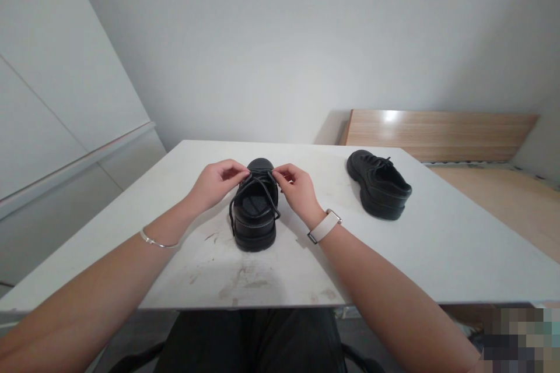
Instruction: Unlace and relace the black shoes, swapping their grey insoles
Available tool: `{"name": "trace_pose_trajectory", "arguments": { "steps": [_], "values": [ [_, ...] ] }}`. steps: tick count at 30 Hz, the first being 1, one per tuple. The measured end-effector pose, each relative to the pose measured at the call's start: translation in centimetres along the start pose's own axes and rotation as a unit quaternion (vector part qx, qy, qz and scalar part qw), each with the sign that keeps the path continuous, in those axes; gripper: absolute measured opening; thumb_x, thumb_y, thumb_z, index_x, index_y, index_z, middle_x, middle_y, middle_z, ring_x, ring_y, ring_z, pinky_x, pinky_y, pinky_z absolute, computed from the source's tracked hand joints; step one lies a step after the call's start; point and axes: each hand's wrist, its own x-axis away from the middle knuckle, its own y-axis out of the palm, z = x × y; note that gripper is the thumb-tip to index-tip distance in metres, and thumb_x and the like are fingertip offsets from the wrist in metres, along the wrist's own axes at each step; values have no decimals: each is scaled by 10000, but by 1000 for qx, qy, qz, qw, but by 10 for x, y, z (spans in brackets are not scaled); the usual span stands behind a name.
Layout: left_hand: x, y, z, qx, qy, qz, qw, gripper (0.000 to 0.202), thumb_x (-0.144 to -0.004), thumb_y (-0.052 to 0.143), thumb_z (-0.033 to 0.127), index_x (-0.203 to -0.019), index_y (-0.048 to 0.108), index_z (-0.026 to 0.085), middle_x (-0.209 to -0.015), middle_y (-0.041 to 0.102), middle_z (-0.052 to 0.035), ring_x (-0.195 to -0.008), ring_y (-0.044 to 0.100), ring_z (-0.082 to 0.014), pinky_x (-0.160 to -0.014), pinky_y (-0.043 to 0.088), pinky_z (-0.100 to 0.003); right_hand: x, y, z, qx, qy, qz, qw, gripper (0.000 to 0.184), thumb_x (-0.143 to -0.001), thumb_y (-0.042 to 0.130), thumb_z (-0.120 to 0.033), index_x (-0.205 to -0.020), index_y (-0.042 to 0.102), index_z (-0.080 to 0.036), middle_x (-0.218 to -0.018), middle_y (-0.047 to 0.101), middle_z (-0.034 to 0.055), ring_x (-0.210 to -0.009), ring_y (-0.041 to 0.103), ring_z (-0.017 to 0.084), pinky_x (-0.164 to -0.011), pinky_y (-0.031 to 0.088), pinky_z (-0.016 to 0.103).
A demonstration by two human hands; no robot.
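A black lace-up shoe (255, 210) stands on the white table (437, 245) right in front of me, its heel toward me. My left hand (216, 183) pinches a black lace at the shoe's left side. My right hand (296, 186) pinches the lace at the right side. Both hands meet over the shoe's tongue, fingers closed on the laces (262, 183), whose loose ends hang down both sides of the shoe. A thin bracelet circles my left wrist and a pale watch strap my right.
A second black shoe (378, 183) rests on the table to the right, apart from my hands. Scuff marks stain the near table edge. A wooden bed frame (437, 131) stands behind at the right, with white cabinets (52, 128) at the left.
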Motion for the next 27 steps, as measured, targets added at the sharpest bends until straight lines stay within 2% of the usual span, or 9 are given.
{"name": "trace_pose_trajectory", "arguments": {
  "steps": [5,11,15,21,24,27],
  "values": [
    [1,0,-1,-53,28,13,998,295,-842,678,469,-849,702,175,-854,711,-68,-775,635,-191,-741,500,-316,2,2,-3,13,-25,16,999,196,-848,617,-371,-813,645,-180,-774,662,34,-683,567,149,-641,489,297],
    [3,2,0,-107,71,9,992,166,-897,595,350,-904,632,188,-868,666,-42,-791,599,-184,-685,436,-275,4,5,-3,23,-43,12,999,177,-883,531,-364,-859,555,-191,-815,627,42,-728,571,167,-641,457,299],
    [4,6,4,-127,97,3,987,146,-938,525,320,-928,571,182,-881,624,-37,-820,583,-181,-733,435,-292,6,5,-7,42,-75,18,996,157,-895,501,-352,-876,522,-197,-816,599,27,-750,558,164,-680,435,302],
    [5,7,12,-27,61,-32,997,166,-946,532,344,-947,536,178,-813,559,-6,-731,530,-144,-673,409,-272,7,7,-10,32,-97,17,995,76,-881,466,-290,-878,463,-215,-739,512,-18,-673,476,149,-640,387,289],
    [6,4,13,41,35,-58,997,200,-906,615,352,-967,552,172,-809,569,-1,-722,525,-131,-663,399,-259,6,6,-8,31,-92,9,995,77,-863,472,-292,-859,457,-216,-722,506,-22,-665,470,150,-632,380,289],
    [5,1,11,104,13,-58,993,257,-848,703,338,-980,558,170,-832,589,-1,-754,547,-127,-705,418,-256,5,5,-6,34,-82,3,996,94,-868,473,-308,-855,462,-215,-722,519,-17,-667,478,152,-629,384,290]
  ]
}}
